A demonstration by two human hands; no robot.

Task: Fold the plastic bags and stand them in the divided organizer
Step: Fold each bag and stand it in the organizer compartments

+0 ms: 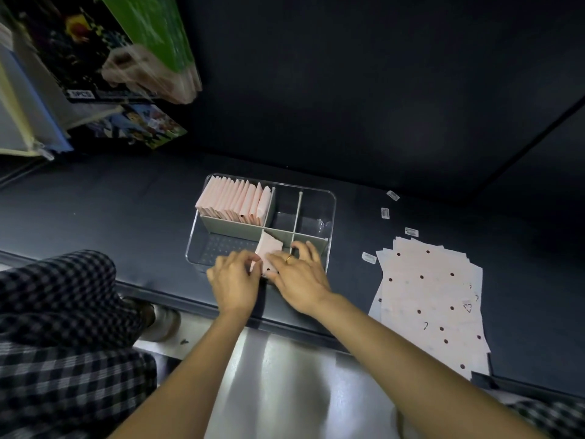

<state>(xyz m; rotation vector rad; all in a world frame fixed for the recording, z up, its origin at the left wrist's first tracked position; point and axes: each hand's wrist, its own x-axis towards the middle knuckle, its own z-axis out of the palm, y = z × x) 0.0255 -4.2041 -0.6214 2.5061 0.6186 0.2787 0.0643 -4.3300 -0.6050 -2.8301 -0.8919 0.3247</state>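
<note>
A clear divided organizer sits on the dark counter. Its back-left compartment holds a row of several folded pink bags standing upright. One more folded pink bag leans in the front compartment against the grey divider. My left hand pinches that bag's near-left edge at the organizer's front rim. My right hand, with a ring on it, holds the bag's right side, its fingertips resting on the front divider. The bag's lower part is hidden behind my hands.
A stack of flat pink dotted bags lies on the counter to the right, with small white labels scattered near it. Packaged goods hang at the upper left. A checked garment fills the lower left.
</note>
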